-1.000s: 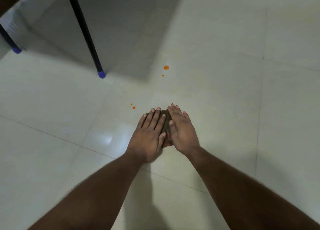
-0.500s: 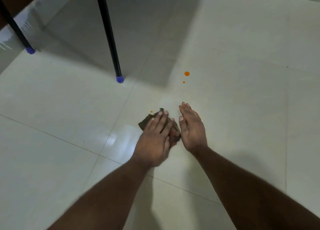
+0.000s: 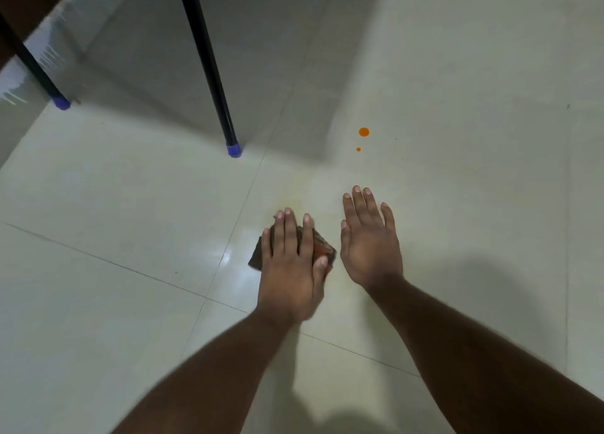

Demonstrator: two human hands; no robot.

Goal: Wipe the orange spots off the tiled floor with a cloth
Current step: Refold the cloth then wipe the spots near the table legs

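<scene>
A small, dark brown folded cloth (image 3: 322,249) with an orange-stained patch lies on the pale glossy tiled floor (image 3: 130,205), pinned flat under the left hand (image 3: 291,263), whose fingers lie straight over it. Just beside it, the right hand (image 3: 369,241) is spread flat, palm down, holding nothing. Beyond its fingertips sit a large round orange spot (image 3: 363,132) and a smaller orange dot (image 3: 358,149). Farther left stand two black metal legs with blue caps (image 3: 234,150), their tops cut off. Most of the cloth is hidden beneath the hand.

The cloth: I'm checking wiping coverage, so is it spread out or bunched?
Bunched. The cloth shows only as a small dark wad poking out round the left hand pressing it.
</scene>
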